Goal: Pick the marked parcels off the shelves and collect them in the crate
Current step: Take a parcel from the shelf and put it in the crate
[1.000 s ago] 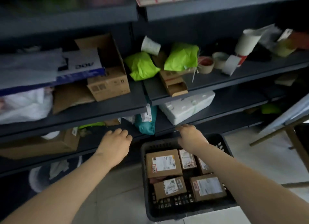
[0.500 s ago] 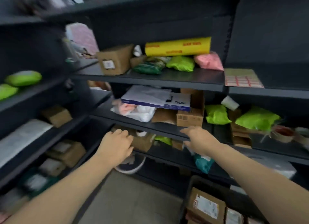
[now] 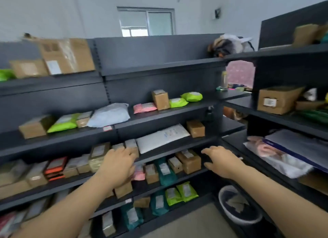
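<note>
Dark shelves [image 3: 159,113] run ahead of me and along the right, stacked with parcels. My left hand [image 3: 118,164] hovers in front of small brown boxes [image 3: 99,151] on the third shelf, fingers loosely curled and holding nothing. My right hand [image 3: 220,160] reaches out with fingers spread, empty, just right of a brown box [image 3: 189,160] with a white label. A white padded mailer [image 3: 163,137] lies above and between my hands. Teal bags [image 3: 165,170] and green bags [image 3: 181,193] sit on the lower shelves. The crate is out of view.
A round grey bin [image 3: 239,205] stands on the floor in the corner at lower right. The right-hand shelf carries a brown box [image 3: 278,99] and a blue-edged flat pack [image 3: 291,147] that overhangs the edge. Bare floor [image 3: 195,223] lies below between the shelves.
My view has swung up and to the left, away from the crate to another run of shelves. Both hands stay raised and empty; the right hand's fingers have spread.
</note>
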The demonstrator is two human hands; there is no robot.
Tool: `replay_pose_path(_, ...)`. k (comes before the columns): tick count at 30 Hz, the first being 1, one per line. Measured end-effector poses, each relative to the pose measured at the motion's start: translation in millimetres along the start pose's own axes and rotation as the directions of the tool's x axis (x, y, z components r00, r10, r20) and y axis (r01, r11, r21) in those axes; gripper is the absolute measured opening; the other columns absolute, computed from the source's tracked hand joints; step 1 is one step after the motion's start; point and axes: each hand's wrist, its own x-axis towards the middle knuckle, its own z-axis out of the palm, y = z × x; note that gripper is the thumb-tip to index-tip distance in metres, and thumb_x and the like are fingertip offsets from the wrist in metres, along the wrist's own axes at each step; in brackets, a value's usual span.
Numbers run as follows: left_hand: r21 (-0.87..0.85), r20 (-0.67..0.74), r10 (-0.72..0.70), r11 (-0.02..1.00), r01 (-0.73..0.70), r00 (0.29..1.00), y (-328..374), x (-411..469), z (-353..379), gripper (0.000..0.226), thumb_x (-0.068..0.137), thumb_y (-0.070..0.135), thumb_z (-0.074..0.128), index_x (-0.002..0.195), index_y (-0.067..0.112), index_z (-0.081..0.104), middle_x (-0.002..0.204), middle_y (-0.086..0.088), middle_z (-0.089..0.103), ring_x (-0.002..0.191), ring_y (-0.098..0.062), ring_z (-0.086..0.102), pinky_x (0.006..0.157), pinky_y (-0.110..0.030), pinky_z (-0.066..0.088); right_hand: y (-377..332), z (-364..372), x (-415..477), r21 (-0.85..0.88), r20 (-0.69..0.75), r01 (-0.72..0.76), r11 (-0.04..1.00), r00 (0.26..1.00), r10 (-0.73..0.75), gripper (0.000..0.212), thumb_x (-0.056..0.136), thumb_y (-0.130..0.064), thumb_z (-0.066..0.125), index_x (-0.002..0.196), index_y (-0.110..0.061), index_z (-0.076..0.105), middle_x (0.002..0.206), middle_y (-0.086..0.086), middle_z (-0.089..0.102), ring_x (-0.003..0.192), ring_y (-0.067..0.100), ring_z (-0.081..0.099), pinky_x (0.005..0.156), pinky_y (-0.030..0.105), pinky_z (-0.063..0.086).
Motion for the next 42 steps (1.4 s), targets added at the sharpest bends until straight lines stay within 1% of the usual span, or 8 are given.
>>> replay_pose_path(4,0.015,0.023,-0.214,0.977,0.214,0.977,-91,-63,22,0.032,0.093,0.04,0.044,0.118,0.023,0.053,0.113,0.003,0.055,0.107,-0.02,0.05,0.08,-0.034,0.041,-104,-13,49,0.04,-0.041,0.164,0.986,0.986,-0.163,0.049,0.095,-0.033,0.05,0.141,-0.024,0.039,0.137,0.002,0.047,0.125,0.025,0.044,0.1,0.037,0.042)
replay_pose_path(11,0.091,0.053,-0.446,0.893,0.441,0.893,-254,-158,72,0.041,0.094,0.045,0.04,0.131,0.026,0.044,0.122,0.004,0.051,0.115,-0.018,0.046,0.09,-0.033,0.042,-307,-16,118,0.053,-0.098,0.389,0.92,0.918,-0.383,0.047,0.095,-0.03,0.052,0.139,-0.025,0.04,0.135,0.003,0.05,0.122,0.022,0.047,0.1,0.035,0.043)
replay_pose_path(16,0.127,0.028,-0.533,0.841,0.526,0.846,-362,-208,106,0.038,0.095,0.044,0.039,0.128,0.027,0.046,0.121,0.005,0.052,0.114,-0.016,0.048,0.087,-0.032,0.04,-443,-19,163,0.028,-0.134,0.503,0.864,0.859,-0.495,0.051,0.095,-0.035,0.051,0.143,-0.028,0.035,0.142,0.0,0.045,0.129,0.021,0.041,0.106,0.037,0.038)
replay_pose_path(19,0.126,-0.008,-0.557,0.823,0.553,0.83,-423,-237,135,0.036,0.09,0.044,0.048,0.119,0.025,0.055,0.111,0.005,0.059,0.105,-0.018,0.054,0.081,-0.033,0.045,-515,-18,189,0.018,-0.146,0.554,0.832,0.825,-0.546,0.051,0.096,-0.036,0.049,0.144,-0.026,0.035,0.143,0.001,0.045,0.13,0.022,0.04,0.106,0.036,0.037)
replay_pose_path(22,0.125,0.002,-0.599,0.794,0.595,0.8,-473,-261,162,0.031,0.076,0.044,0.066,0.099,0.024,0.068,0.087,0.005,0.064,0.083,-0.018,0.062,0.064,-0.034,0.049,-577,-16,214,0.021,-0.147,0.591,0.807,0.8,-0.582,0.051,0.096,-0.036,0.049,0.144,-0.025,0.036,0.142,0.003,0.045,0.13,0.023,0.04,0.105,0.037,0.038)
replay_pose_path(29,0.143,-0.051,-0.619,0.772,0.619,0.784,-543,-279,216,0.039,0.034,0.03,0.089,0.067,0.021,0.069,0.06,0.004,0.058,0.054,-0.019,0.06,0.044,-0.027,0.047,-682,5,277,0.04,-0.118,0.681,0.731,0.729,-0.674,0.05,0.096,-0.035,0.049,0.142,-0.022,0.037,0.135,0.006,0.049,0.123,0.025,0.045,0.101,0.038,0.041)
replay_pose_path(35,0.226,0.034,-0.662,0.735,0.639,0.749,-596,-284,261,0.039,0.037,0.031,0.087,0.07,0.022,0.07,0.064,0.005,0.059,0.057,-0.017,0.06,0.044,-0.027,0.046,-754,20,348,0.095,-0.138,0.779,0.619,0.626,-0.767,0.05,0.096,-0.033,0.05,0.143,-0.023,0.037,0.136,0.003,0.049,0.122,0.023,0.045,0.1,0.035,0.042)
replay_pose_path(42,0.284,0.038,-0.757,0.634,0.719,0.652,-673,-287,266,0.045,0.038,0.039,0.088,0.076,0.024,0.07,0.067,0.007,0.06,0.06,-0.016,0.061,0.044,-0.027,0.047,-850,0,432,0.155,-0.148,0.863,0.482,0.502,-0.852,0.052,0.098,-0.034,0.048,0.146,-0.022,0.033,0.143,0.002,0.042,0.129,0.021,0.04,0.106,0.036,0.037)
